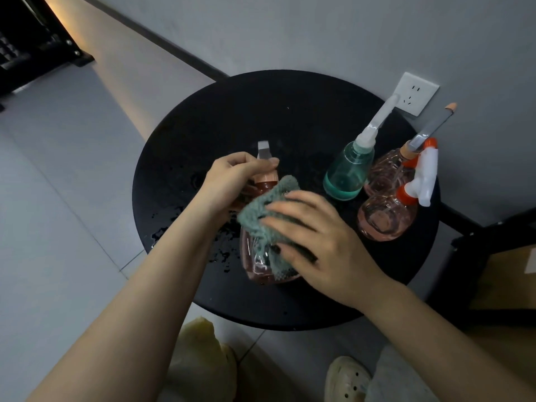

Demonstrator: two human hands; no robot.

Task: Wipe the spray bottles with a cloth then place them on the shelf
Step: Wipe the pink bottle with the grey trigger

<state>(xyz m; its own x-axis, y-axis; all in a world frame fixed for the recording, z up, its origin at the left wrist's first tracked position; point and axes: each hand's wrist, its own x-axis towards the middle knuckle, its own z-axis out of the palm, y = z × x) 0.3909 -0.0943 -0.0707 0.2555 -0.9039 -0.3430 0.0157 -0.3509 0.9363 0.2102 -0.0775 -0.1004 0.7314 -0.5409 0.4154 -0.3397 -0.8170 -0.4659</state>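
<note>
Both forearms are bare, no sleeves showing; dark polish on a right thumbnail (278, 248); a cream perforated clog (346, 378) below

Pink bottle (258, 256) half under cloth (262, 216)

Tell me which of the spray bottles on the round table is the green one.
It is the teal bottle with the long white nozzle, standing at the back right beside the two pink bottles. The bottle being wiped is pink too.
</note>
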